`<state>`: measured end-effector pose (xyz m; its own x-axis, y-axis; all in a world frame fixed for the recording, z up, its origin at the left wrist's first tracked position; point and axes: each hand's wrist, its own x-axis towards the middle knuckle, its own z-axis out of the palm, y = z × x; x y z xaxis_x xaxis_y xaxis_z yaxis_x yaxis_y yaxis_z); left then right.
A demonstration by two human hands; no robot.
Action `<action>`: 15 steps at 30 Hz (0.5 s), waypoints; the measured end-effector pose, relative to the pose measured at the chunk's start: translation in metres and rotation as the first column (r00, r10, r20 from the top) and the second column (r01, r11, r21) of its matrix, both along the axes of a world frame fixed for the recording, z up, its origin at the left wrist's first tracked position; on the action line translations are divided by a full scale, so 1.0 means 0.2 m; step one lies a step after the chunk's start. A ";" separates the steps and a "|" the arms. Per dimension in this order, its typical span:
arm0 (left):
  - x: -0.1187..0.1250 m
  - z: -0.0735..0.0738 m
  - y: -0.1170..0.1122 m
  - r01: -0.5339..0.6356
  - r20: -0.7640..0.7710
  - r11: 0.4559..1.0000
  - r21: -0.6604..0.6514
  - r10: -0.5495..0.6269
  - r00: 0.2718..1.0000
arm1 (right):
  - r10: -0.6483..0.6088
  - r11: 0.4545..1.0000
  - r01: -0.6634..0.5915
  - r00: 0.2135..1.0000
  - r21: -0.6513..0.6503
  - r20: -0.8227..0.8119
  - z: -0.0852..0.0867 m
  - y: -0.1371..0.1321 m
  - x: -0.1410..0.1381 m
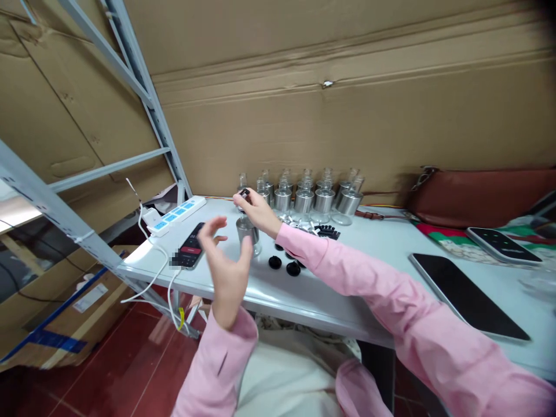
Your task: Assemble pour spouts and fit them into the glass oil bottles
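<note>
My right hand [256,209] reaches across to the left and pinches a small black cap [244,193] at the top of a metal-collared glass bottle [247,231] that stands on the white table [373,243]. My left hand [226,263] hovers just in front of that bottle, fingers spread and curved, holding nothing. Behind stand several more bottles with silver collars [313,200] in a row. A few loose black caps [284,263] lie on the table beside my right forearm.
A phone [191,246] with a lit screen lies left of the bottle, near a white power strip [176,215] with cables. A dark tablet [467,295], another phone [504,244] and a brown bag [482,197] lie to the right. Cardboard lines the wall; metal shelving stands at left.
</note>
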<state>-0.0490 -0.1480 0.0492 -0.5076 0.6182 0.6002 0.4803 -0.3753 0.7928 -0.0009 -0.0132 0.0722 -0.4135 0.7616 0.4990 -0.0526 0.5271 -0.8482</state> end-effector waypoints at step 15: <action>-0.15 -0.14 0.30 0.267 0.026 0.939 -0.215 -0.268 0.963 | 0.125 0.992 -0.126 0.992 -0.017 -0.013 -0.01 -0.06 -0.04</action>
<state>-0.0782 -0.0878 0.0207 -0.3037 0.8451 0.4399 0.3889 -0.3116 0.8670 -0.0086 -0.0256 0.0694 -0.5003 0.7128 0.4916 -0.1278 0.5008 -0.8561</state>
